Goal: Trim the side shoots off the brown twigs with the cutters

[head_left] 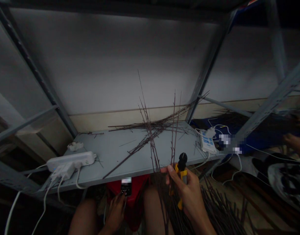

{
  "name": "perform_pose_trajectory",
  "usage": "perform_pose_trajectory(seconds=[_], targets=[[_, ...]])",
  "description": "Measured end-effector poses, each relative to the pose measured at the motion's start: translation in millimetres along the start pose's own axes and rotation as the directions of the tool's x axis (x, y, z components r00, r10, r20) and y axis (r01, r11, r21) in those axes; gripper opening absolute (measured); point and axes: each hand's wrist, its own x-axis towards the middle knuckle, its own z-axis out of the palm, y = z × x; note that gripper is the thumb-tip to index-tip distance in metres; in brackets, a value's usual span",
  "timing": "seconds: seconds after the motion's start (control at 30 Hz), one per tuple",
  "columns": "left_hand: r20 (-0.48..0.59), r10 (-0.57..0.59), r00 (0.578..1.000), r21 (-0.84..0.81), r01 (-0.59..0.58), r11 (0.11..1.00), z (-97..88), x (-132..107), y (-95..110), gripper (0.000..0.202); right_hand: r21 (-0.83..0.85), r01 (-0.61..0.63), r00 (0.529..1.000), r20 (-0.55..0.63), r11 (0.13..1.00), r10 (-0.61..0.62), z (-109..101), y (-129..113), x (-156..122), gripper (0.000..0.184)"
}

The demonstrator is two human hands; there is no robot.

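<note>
My right hand is closed around yellow-handled cutting pliers with a dark head pointing up. Its thumb and forefinger also pinch thin upright twigs. Beside it, taller bare branches rise from between my legs, past the shelf edge. Low in the middle, my left hand has its fingers curled at the lower end of a small black device with a lit, blurred screen. More twigs lie crossed on the grey shelf in front of me.
A white power strip with plugs and cables sits at the shelf's left; another strip is at its right. Metal uprights frame the shelf. A thick pile of branches lies at lower right. Another person's hand shows at far right.
</note>
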Motion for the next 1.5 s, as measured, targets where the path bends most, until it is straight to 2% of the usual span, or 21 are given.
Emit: perform_pose_trajectory(seconds=[0.27, 0.57, 0.9, 1.1, 1.27, 1.5], targets=[[-0.018, -0.001, 1.000, 0.009, 0.002, 1.000, 2.8, 0.7, -1.9, 0.058, -0.001, 0.029, 1.000, 0.002, 1.000, -0.029, 0.7, -2.1, 0.0, 0.035], [-0.035, 0.028, 0.999, 0.022, -0.028, 0.999, 7.7, 2.9, -6.3, 0.069, 0.014, 0.014, 1.000, 0.014, 1.000, -0.014, 1.2, -2.1, 1.0, 0.035], [-0.043, 0.029, 0.999, 0.014, -0.028, 1.000, 12.6, 4.5, -10.2, 0.067, 0.001, 0.029, 1.000, 0.008, 1.000, -0.029, 3.2, -2.4, 1.8, 0.033], [-0.056, 0.024, 0.998, 0.018, -0.023, 1.000, 8.0, 2.8, -7.9, 0.061, 0.038, 0.001, 1.000, 0.021, 0.999, -0.002, 5.9, -1.3, 0.6, 0.034], [-0.077, -0.023, 0.997, 0.033, 0.026, 0.999, 1.4, 4.1, -3.3, 0.065, 0.027, 0.006, 1.000, 0.016, 1.000, -0.006, 6.0, -2.0, 0.7, 0.035], [-0.045, -0.044, 0.998, 0.051, 0.047, 0.998, -10.2, 8.5, -0.3, 0.066, 0.013, 0.012, 1.000, 0.025, 1.000, -0.012, 3.8, 1.1, 0.3, 0.034]])
